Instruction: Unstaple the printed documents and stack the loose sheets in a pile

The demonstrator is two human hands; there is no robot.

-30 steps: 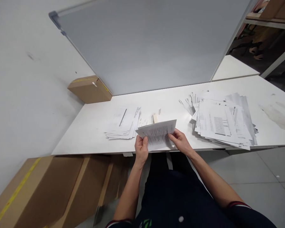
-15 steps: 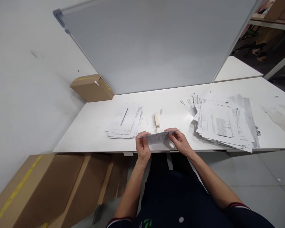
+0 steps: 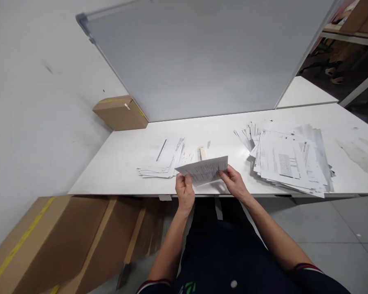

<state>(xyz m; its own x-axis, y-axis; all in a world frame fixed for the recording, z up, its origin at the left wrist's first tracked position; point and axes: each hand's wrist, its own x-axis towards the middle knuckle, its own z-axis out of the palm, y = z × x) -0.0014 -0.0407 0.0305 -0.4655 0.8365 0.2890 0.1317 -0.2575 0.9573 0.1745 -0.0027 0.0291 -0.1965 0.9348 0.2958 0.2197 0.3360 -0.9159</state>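
A printed sheet of paper (image 3: 204, 170), seemingly folded, is held up above the front of the white table. My left hand (image 3: 185, 191) pinches its lower left corner, with the thumb on the near side. At its right edge my right hand (image 3: 234, 183) grips it between thumb and fingers. Just behind the paper lies a small cream-coloured block-like object (image 3: 203, 152), its near end hidden by the sheet. To the left of my hands is a neat pile of printed papers (image 3: 159, 157). A larger, untidy paper pile (image 3: 291, 161) lies to the right.
A whiteboard (image 3: 196, 57) leans at the back of the white table (image 3: 110, 171). One cardboard box (image 3: 121, 114) sits at the table's back left corner. Large cardboard boxes (image 3: 58, 241) stand below at the left. Shelving (image 3: 352, 38) is at the far right.
The paper has tilted from nearly edge-on, so its printed face now shows and its upper edge stands higher. It now covers part of the cream object. Both hands keep their hold.
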